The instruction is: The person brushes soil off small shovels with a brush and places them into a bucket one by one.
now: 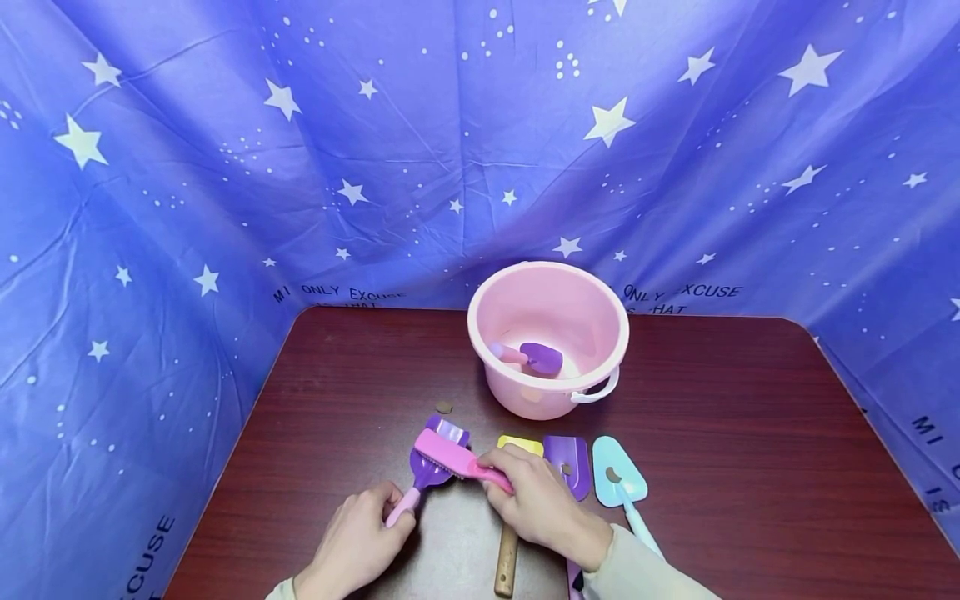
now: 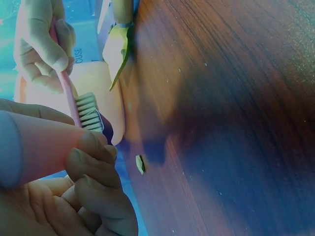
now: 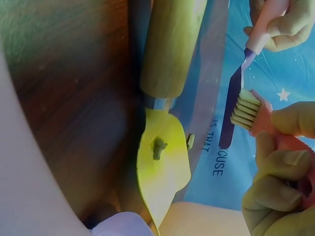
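Note:
My left hand (image 1: 358, 537) grips the pink handle (image 2: 47, 147) of a small purple toy shovel (image 1: 430, 478), its blade pointing away from me. In my right hand (image 1: 542, 500) is a pink brush (image 1: 444, 452), held by its handle and laid across the shovel's blade. The brush's pale bristles (image 3: 246, 111) face the blade, right at its surface in the right wrist view. Beneath my right hand lies a toy shovel with a yellow blade (image 3: 162, 177) and wooden handle (image 1: 506, 562); a small brown lump (image 3: 159, 148) sits on that blade.
Behind the tools stands a pink bucket (image 1: 528, 402) with a purple scoop (image 1: 543, 359) inside. Another purple shovel (image 1: 568, 454) and a light-blue trowel (image 1: 617, 462) lie at right, each bearing a brown bit. One brown piece (image 1: 444, 407) rests on the table. A starry blue curtain (image 1: 420, 167) surrounds it.

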Demonstrator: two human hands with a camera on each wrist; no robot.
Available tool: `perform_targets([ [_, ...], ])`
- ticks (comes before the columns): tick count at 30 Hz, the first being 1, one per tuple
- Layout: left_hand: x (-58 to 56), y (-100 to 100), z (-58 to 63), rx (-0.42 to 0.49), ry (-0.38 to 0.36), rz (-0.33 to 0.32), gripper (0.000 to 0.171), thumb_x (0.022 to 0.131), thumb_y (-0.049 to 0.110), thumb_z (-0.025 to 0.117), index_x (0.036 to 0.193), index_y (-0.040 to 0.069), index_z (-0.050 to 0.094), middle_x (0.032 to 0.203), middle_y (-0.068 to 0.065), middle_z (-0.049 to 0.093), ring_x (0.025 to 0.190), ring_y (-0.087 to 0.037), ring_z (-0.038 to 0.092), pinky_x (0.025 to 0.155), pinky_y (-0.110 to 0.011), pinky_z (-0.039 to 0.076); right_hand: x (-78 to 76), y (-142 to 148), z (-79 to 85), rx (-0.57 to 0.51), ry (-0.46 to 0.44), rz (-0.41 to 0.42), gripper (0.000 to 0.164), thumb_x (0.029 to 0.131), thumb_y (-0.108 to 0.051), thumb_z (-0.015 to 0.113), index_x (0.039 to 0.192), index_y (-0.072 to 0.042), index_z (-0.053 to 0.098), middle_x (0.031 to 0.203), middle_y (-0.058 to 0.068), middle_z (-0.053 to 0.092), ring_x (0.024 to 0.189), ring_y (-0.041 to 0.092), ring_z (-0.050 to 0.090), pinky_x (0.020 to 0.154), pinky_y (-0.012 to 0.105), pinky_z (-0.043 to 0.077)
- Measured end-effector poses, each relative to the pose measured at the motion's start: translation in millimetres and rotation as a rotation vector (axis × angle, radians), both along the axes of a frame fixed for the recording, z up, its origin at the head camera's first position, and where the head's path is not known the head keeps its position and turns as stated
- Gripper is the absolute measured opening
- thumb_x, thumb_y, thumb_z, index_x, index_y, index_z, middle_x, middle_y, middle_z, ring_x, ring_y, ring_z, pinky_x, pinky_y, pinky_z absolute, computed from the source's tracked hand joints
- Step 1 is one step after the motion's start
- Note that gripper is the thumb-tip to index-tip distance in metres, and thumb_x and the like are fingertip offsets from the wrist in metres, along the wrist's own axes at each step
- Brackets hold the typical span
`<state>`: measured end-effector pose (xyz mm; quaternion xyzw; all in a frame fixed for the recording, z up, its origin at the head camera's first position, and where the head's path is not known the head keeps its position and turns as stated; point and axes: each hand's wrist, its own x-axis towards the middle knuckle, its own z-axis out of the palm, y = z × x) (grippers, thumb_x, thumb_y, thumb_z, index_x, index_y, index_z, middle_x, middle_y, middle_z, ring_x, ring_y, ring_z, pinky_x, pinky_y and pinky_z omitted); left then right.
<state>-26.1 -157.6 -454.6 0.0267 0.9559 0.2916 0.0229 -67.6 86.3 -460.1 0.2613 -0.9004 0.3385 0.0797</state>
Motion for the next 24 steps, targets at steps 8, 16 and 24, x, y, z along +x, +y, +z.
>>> perform_targets([
  [8,1.4,-0.9,-1.3,0.015,-0.007,0.000,0.015,0.070,0.019,0.067,0.069,0.027,0.055,0.051,0.015,0.038,0.044,-0.002,0.035,0.043,-0.023,0.028,-7.5,3.4,-3.2,0.043,0.023,-0.068,0.023,0.076,-0.014,0.073,0.098,-0.020,0.069,0.077,-0.015,0.049,0.065,0.004,0.045,0.055,0.022,0.038],
  [16,1.2,-1.4,-1.1,0.009,-0.018,0.006,0.014,0.070,0.020,0.068,0.070,0.027,0.055,0.051,0.014,0.039,0.045,-0.002,0.036,0.044,-0.023,0.028,-13.0,5.7,-0.7,0.031,0.029,-0.089,0.024,0.075,-0.011,0.073,0.098,-0.017,0.069,0.075,-0.012,0.047,0.060,0.005,0.043,0.054,0.023,0.037],
  [24,1.3,-1.7,-1.5,0.010,-0.021,0.007,0.012,0.069,0.021,0.067,0.071,0.026,0.056,0.052,0.014,0.040,0.045,-0.003,0.036,0.043,-0.024,0.028,-17.4,8.4,4.7,0.014,0.023,-0.117,0.025,0.076,-0.011,0.072,0.100,-0.016,0.068,0.079,-0.011,0.051,0.063,0.006,0.044,0.057,0.023,0.039],
])
